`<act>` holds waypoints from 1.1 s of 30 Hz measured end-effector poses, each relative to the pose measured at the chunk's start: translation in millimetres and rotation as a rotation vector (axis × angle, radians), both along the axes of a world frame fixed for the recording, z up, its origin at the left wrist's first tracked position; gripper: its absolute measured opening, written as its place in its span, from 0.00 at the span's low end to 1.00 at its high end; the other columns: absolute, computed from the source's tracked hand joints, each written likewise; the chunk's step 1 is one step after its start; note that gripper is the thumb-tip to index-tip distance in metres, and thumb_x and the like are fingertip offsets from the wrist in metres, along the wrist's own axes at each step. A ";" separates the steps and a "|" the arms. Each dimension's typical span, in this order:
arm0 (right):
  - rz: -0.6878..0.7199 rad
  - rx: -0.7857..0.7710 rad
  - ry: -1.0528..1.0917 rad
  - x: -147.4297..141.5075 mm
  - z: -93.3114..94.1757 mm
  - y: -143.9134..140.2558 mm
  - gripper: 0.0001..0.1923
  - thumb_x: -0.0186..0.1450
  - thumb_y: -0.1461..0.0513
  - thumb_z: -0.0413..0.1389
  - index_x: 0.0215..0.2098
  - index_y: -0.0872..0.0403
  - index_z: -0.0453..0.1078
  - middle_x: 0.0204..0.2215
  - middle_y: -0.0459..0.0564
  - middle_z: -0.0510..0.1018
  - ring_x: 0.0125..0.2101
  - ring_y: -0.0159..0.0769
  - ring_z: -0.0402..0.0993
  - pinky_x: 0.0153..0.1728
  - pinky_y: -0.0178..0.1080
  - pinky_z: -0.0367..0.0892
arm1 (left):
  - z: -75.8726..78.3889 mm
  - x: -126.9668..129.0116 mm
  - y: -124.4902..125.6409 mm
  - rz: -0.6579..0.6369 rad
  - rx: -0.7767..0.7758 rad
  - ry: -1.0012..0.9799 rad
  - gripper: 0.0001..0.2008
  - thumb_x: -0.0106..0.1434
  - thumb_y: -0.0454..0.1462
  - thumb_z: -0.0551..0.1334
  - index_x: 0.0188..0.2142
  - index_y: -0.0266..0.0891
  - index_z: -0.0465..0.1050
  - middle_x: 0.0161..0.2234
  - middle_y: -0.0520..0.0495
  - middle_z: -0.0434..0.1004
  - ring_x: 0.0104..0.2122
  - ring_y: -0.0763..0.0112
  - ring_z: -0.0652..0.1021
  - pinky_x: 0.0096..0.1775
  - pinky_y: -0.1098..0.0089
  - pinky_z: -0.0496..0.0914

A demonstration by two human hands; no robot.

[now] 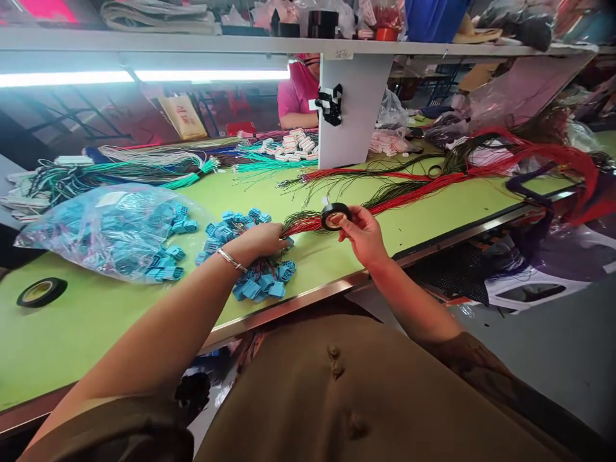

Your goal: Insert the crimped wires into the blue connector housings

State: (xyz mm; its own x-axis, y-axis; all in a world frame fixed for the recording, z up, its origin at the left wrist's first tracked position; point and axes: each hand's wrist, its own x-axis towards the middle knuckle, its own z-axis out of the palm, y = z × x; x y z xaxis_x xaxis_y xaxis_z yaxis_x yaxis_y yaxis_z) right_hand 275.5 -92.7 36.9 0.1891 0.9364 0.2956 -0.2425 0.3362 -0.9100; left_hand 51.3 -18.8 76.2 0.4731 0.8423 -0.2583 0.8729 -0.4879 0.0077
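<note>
My left hand [262, 241] is closed around a bundle of red and black wires [308, 224], close to the end with blue connectors [262, 282]. Those connectors lie in a loose heap on both sides of that hand. Between the thumb and fingers of my right hand [363, 234] is a roll of black tape [335, 217], held upright over the bundle. A pale loose tab sticks up from the roll's top. Beyond my right hand the wires run on to the right across the green tabletop [409, 228].
A clear plastic bag [106, 231] of blue connectors lies at left, with another black tape roll [42, 292] before it. Green and white wire bundles [158, 163] and white connectors [298, 145] are behind. A shelf [216, 43] spans above. Across the table sits a person in pink [301, 93].
</note>
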 end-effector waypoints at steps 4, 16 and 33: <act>0.026 -0.003 -0.007 -3.7 1.3 0.2 0.23 0.53 0.51 0.68 0.40 0.50 0.67 0.34 0.43 0.81 0.23 0.25 0.70 0.23 0.31 0.69 | 7.0 -9.8 -1.7 0.035 0.043 -0.293 0.33 0.59 0.56 0.60 0.51 0.31 0.73 0.48 0.30 0.77 0.45 0.51 0.77 0.45 0.61 0.70; 0.082 -0.145 0.027 -21.9 8.0 -4.0 0.21 0.53 0.51 0.68 0.35 0.52 0.67 0.29 0.42 0.81 0.18 0.22 0.66 0.18 0.29 0.65 | 26.7 22.2 -56.4 -0.012 0.283 -0.891 0.14 0.66 0.37 0.58 0.45 0.41 0.81 0.37 0.46 0.85 0.37 0.67 0.81 0.43 0.69 0.70; 0.164 -0.150 0.040 -24.7 9.6 -12.1 0.19 0.53 0.53 0.69 0.35 0.53 0.68 0.28 0.43 0.81 0.18 0.23 0.66 0.16 0.29 0.60 | 27.6 16.0 -62.2 -0.134 0.561 -0.574 0.14 0.64 0.35 0.54 0.36 0.37 0.79 0.30 0.42 0.79 0.30 0.66 0.76 0.31 0.67 0.62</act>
State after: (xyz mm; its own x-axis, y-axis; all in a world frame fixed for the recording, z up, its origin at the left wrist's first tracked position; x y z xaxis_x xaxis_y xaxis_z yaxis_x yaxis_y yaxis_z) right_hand 250.8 -104.7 46.4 0.0392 0.9886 0.1456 -0.3199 0.1505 -0.9354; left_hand 67.3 -81.0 103.8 0.5092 0.7015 0.4987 0.7413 -0.6518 0.1600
